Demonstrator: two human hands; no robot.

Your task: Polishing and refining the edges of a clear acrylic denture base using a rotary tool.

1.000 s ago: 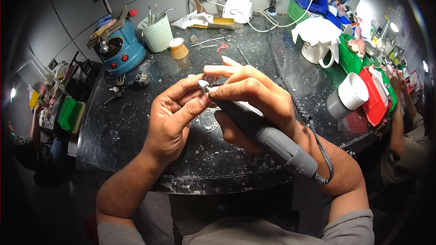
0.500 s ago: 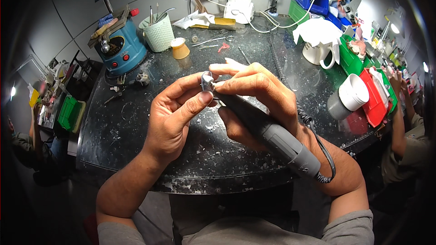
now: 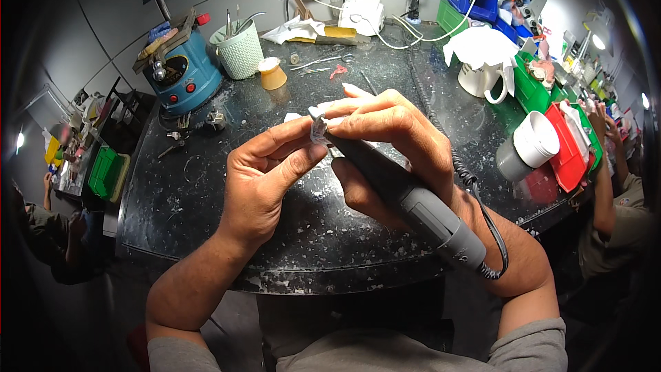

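Between the thumb and fingers of my left hand (image 3: 265, 169) is a small, shiny, whitish-grey curved piece (image 3: 318, 127); its exact kind is unclear. My right hand (image 3: 406, 138) grips a dark grey rotary handpiece (image 3: 406, 196) like a pen, with its front end up against the piece. The handpiece's tip is hidden by my fingers. From its rear end a coiled black cord (image 3: 497, 241) loops over my right wrist and runs back across the bench. Both hands are close together above the black bench (image 3: 310, 248), fingertips almost touching.
A blue machine (image 3: 184, 72) stands at the back left, beside a pale green tool pot (image 3: 239, 52) and an amber jar (image 3: 273, 74). Scissors (image 3: 346, 59) lie behind my hands. To the right are a white mug (image 3: 475, 83), a white tub (image 3: 537, 139) and a red tray (image 3: 569, 155). People work at both sides.
My left fingers have turned the small piece, so a different side of it shows. The handpiece has barely shifted. At the far left, another person's arms have moved.
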